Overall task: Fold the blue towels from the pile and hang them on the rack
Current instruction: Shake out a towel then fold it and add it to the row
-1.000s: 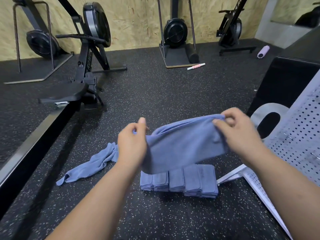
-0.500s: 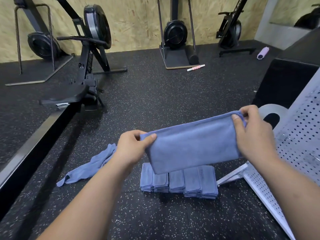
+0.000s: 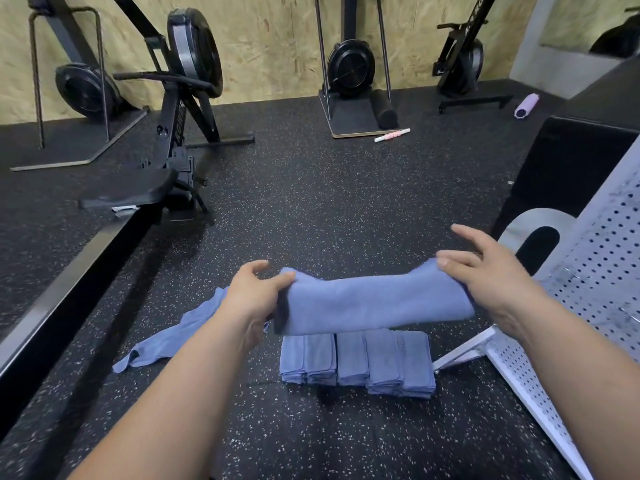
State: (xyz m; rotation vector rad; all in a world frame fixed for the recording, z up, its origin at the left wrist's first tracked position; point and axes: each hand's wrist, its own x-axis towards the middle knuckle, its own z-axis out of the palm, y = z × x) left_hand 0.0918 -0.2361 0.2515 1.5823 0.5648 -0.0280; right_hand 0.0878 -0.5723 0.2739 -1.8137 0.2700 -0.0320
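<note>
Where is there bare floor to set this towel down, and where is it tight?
Free: the floor nearer the camera than the folded stack, and the stretch beyond the held towel up to the rowing machine. Crowded: loose towel left of the stack, rack foot right.

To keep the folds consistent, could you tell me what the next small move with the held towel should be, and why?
Probably bring the left hand and right hand together, halving the held towel: it hangs as a long band, far wider than each piece in the folded row beneath.
</note>
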